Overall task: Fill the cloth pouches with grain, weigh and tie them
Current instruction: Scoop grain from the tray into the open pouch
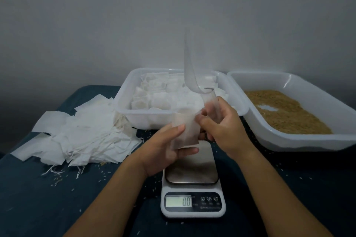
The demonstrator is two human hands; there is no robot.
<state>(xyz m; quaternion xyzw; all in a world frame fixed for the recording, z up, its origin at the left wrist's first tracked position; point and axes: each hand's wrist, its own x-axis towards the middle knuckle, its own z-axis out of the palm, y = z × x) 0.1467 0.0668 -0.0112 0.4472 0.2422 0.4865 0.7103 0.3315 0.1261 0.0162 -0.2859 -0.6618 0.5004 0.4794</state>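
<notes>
A person's two bare hands meet above a small kitchen scale [192,188] on a dark blue worktop [38,198]; the step in hand looks like opening an empty cloth pouch for filling. The left hand [165,152] holds the pouch [185,131] from below, thumb pressed on its front, fingers curled behind it. The right hand [221,127] pinches the pouch's upper right edge with its fingertips, and also grips the handle of a clear plastic scoop [190,67], whose bowl stands up above the hands; whether any grain lies in the scoop cannot be told.

The pouch hangs flat and limp just above the scale's steel plate, not touching it; the display reads zero, so nothing is weighed yet. Next, by my judgement, the mouth must be spread wide and held steady, then the scoop carried right to the grain and back without spilling.

At far centre a white tray [125,102] holds many filled-looking pouches; to its right, a second white tray [308,140] holds tan grain [285,113], with a bare patch showing. At left, a loose heap of flat empty pouches [81,136] with trailing strings lies on the worktop; stray grains are scattered around.
</notes>
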